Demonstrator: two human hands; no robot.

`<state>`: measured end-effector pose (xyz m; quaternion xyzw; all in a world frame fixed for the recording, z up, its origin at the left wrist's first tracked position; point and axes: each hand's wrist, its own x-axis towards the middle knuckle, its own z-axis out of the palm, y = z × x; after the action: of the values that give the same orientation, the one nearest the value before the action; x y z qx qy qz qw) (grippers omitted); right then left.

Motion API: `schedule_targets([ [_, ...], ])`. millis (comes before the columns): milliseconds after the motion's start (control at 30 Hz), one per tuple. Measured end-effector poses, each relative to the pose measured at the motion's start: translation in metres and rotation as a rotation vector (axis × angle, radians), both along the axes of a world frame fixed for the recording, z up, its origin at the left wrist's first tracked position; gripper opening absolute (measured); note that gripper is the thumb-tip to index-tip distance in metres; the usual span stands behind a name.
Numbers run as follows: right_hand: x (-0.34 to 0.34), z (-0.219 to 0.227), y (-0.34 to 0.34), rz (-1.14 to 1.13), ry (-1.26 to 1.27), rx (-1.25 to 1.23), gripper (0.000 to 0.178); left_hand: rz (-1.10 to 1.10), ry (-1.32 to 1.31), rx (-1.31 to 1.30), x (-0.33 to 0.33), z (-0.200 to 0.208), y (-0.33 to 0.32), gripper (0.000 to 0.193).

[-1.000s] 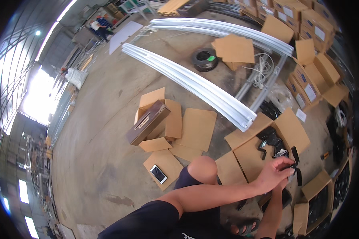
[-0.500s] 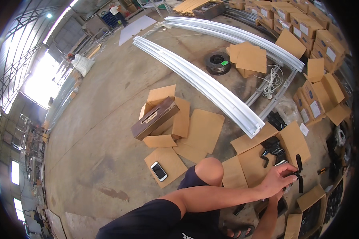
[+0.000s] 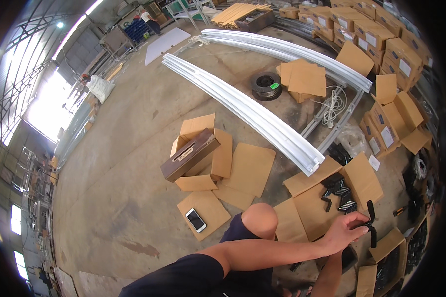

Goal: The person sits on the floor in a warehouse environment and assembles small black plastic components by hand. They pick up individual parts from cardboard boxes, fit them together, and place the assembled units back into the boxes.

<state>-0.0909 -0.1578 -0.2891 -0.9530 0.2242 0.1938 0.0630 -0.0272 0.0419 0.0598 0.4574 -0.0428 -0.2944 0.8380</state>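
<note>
My left hand [image 3: 343,234] reaches across to the right side, thumb and fingers pinched on a slim black plastic piece [image 3: 372,237] that stands roughly upright. My right forearm [image 3: 330,278] rises from the lower edge; its hand lies behind the left one, with the fingers hidden. Just beyond the hands is an opened cardboard box [image 3: 309,210] holding several black angled brackets [image 3: 338,192]. To the right and nearer, another open carton [image 3: 387,246] contains dark parts.
Two long white metal profiles [image 3: 248,114] run across the floor ahead. A phone [image 3: 196,220] lies on cardboard left of my knee. Beyond it are a brown box [image 3: 191,154] on an open carton, a wire spool [image 3: 266,86] and stacked cartons [image 3: 374,34].
The view has shifted slightly, so the floor items appear a little lower. My left hand keeps its pinch on the black piece. Less of my sandal shows.
</note>
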Motion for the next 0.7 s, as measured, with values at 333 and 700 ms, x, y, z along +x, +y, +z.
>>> schedule_targets([
  [333,0.005,0.005,0.005,-0.015,0.037,0.060,0.050,0.026,0.020,-0.003,0.003,-0.017,-0.019,0.026],
  [700,0.006,0.036,0.007,-0.048,0.027,0.185,0.048,0.109,0.042,-0.035,0.014,-0.030,-0.028,0.027],
])
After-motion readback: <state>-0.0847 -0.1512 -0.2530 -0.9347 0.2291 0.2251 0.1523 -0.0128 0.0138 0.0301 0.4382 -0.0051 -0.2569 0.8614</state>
